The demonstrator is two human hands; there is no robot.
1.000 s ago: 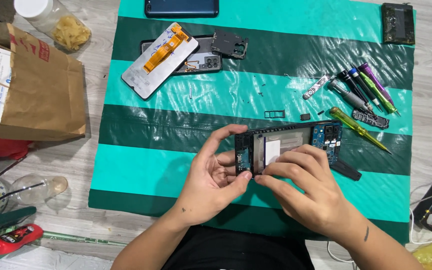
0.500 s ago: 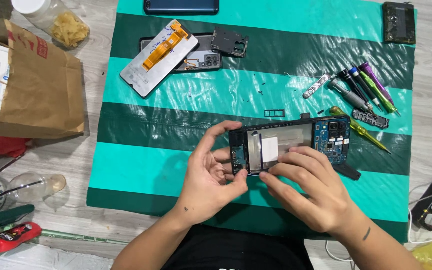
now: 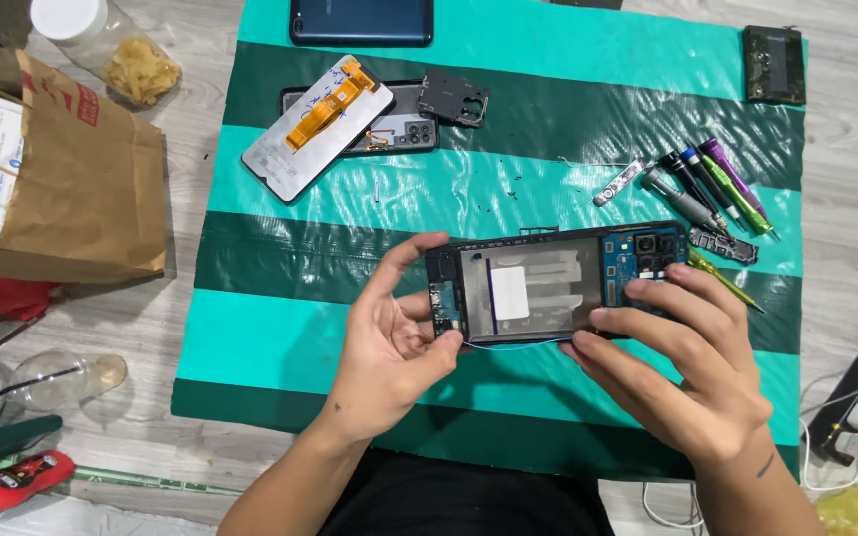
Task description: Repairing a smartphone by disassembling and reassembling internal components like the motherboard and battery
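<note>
Striped green mat (image 3: 280, 328) on grey floor | left hand (image 3: 389, 342) and right hand (image 3: 692, 372) both grasping opened phone chassis (image 3: 548, 288) | chassis shifted slightly rightward, levelled | screwdrivers (image 3: 712, 184) beyond right hand

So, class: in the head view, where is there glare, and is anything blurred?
Head view: soft, even light; glare streaks on the glossy striped mat; faint shadows under the left hand and right hand; the opened phone is sharp; slight wide-angle bend at the edges.

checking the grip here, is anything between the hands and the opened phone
Nothing visible. The left hand grips the opened phone at its left end and the right hand at its right end and lower edge, bare fingers directly on the frame.
</note>
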